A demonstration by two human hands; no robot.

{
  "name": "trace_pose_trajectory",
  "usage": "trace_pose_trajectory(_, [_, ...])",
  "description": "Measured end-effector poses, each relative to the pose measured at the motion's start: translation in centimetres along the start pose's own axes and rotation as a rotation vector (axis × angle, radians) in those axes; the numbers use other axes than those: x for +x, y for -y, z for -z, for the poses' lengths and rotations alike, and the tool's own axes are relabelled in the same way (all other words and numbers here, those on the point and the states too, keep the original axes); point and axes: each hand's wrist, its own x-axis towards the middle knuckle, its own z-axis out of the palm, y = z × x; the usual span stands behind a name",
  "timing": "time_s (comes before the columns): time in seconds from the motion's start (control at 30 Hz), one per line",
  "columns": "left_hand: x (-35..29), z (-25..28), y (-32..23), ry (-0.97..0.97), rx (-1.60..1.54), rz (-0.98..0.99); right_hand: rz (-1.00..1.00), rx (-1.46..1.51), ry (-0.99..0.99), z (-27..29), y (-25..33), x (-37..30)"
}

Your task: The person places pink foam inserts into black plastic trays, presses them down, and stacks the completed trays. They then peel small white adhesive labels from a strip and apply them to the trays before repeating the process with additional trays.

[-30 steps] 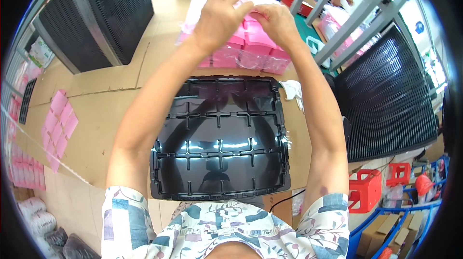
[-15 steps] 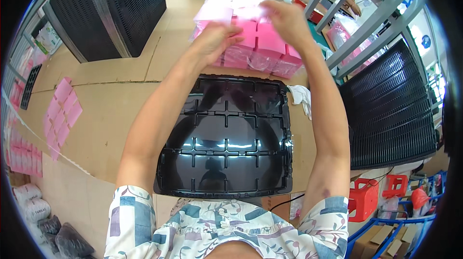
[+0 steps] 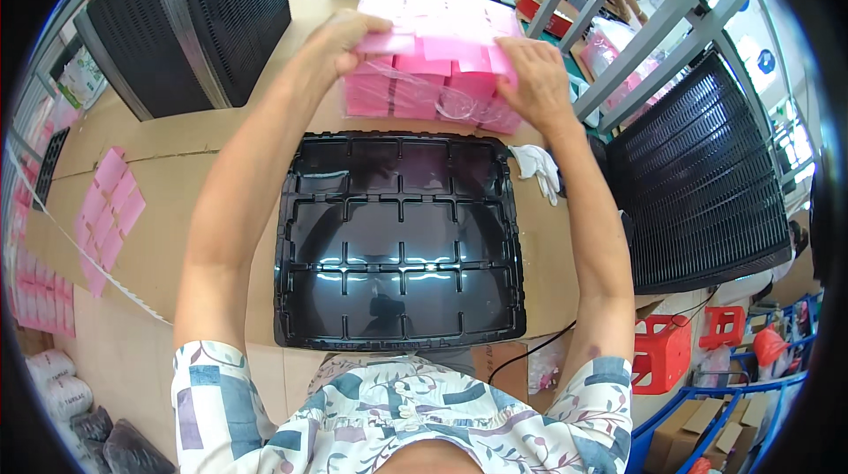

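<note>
A stack of flat pink packets (image 3: pixel 415 96), partly wrapped in clear film, stands at the far side of the table. Across its top my left hand (image 3: pixel 336 45) pinches one end of a row of loose pink packets (image 3: pixel 442 48). At the opposite end my right hand (image 3: pixel 536 76) is closed on the same row, its fingertips bent over the edge. The row spans the gap between both hands and sags slightly in the middle. Nearer to me lies a glossy black plastic tray (image 3: pixel 402 240) with cross-shaped ribs; neither hand touches it.
Tall stacks of black trays stand at left (image 3: pixel 234 23) and right (image 3: pixel 707 182). White gloves (image 3: pixel 536 169) lie beside the black tray. Another sheet of pink packets (image 3: pixel 108 213) lies at left. A grey metal frame (image 3: pixel 654 41) rises at far right.
My left hand has moved left and up, and my right hand has come down to the right side of the stack. The row of packets is now stretched between them.
</note>
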Motion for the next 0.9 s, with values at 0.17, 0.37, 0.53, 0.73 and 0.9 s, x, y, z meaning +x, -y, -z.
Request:
trace_pose_trajectory(0.17, [1.0,0.5,-2.2,0.003,-0.348,0.007,-0.168,0.346,0.066,1.9,-3.3,2.0])
trace_pose_trajectory(0.37, [-0.1,-0.1,-0.2,0.126,-0.586,-0.004,-0.030,0.094,-0.037,0.7,-3.2,0.1])
trace_pose_trajectory(0.53, [-4.4,-0.1,2.6,0.233,-0.342,-0.011,-0.023,0.072,-0.106,2.3,-0.7,0.1])
trace_pose_trajectory(0.73, [-15.8,2.7,5.4,0.194,-0.170,0.104,0.114,0.108,-0.020,6.9,7.2,-5.5])
trace_pose_trajectory(0.9, [-22.2,5.3,8.9,0.052,-0.154,0.282,0.066,0.164,0.091,8.6,12.1,-11.1])
